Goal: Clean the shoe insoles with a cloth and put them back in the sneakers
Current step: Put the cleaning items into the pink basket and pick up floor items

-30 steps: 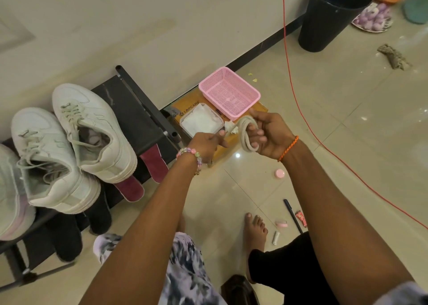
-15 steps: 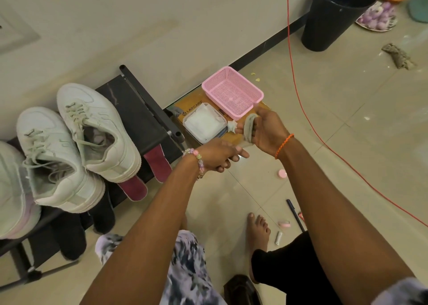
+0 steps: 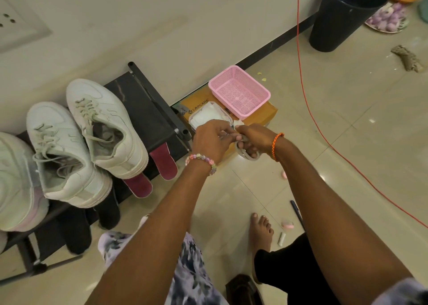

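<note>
Here: rack carrying three sneakers; two maroon insoles poking beneath. Pink basket, contents unclear; white tub with wipes. Left hand and right hand both curl round a cloth.

Both arms reached forward and down, forearms converging so the hands met close together. Left hand back-up, fingers curled inward, fingertips pinching at a pale insole; beaded bracelet on left wrist. Right hand touching the left, fingers curled round the bent insole; orange thread band on right wrist. Bare foot flat below.
</note>
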